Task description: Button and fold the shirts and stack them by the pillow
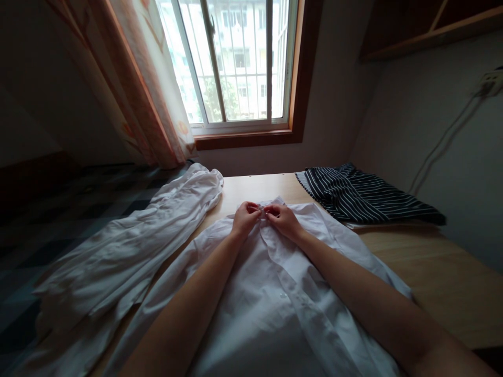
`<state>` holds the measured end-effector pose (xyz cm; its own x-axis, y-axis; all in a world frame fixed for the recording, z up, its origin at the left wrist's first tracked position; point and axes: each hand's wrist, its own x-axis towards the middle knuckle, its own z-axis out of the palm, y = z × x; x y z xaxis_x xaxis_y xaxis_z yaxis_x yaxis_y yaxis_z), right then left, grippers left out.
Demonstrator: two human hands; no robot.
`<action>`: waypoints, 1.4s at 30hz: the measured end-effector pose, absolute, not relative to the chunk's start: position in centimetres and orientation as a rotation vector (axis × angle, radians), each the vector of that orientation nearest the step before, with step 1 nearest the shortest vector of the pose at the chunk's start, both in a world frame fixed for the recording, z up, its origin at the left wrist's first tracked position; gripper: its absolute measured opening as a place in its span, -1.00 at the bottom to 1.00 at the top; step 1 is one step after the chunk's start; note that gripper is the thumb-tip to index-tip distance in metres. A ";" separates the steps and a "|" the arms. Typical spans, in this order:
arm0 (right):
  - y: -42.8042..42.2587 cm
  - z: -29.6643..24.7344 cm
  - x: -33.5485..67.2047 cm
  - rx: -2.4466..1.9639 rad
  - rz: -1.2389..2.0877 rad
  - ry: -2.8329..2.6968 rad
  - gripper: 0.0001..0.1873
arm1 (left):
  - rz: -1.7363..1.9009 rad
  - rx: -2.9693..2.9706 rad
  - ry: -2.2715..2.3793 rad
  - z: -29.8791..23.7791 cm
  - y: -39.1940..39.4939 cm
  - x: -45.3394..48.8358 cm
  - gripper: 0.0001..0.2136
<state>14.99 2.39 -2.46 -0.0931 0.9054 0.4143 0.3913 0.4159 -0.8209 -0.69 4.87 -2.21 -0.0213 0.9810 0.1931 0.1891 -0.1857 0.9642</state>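
A white button-up shirt [271, 293] lies flat on a wooden table [440, 272], its collar pointing away from me toward the window. My left hand [244, 217] and my right hand [283, 219] meet at the collar [262, 208]. Both pinch the cloth at the top of the button placket with fingers curled. My two forearms rest along the shirt's front. A row of small buttons runs down the placket between them.
A second white garment [129, 256] lies crumpled along the table's left edge. A dark striped garment [361, 196] sits folded at the back right. Beyond are a window [231, 63], a patterned curtain [145, 84], and a wall socket with a cable [491, 81] on the right.
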 end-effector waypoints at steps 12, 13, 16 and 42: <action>1.9 -2.2 15.0 -1.209 0.397 -1.757 -0.69 | 1.288 1.536 1.331 -2.4 4.8 -0.3 -0.84; 1.9 -2.2 14.9 -1.196 0.377 -1.777 -0.69 | 1.293 1.533 1.328 -2.3 4.8 -0.3 -0.83; 1.9 -2.3 14.9 -1.194 0.312 -1.822 -0.68 | 1.314 1.521 1.308 -2.3 4.7 -0.3 -0.83; 2.2 -2.6 15.0 -1.302 0.214 -1.976 -0.68 | 0.921 2.339 1.803 -0.8 2.9 0.3 -0.90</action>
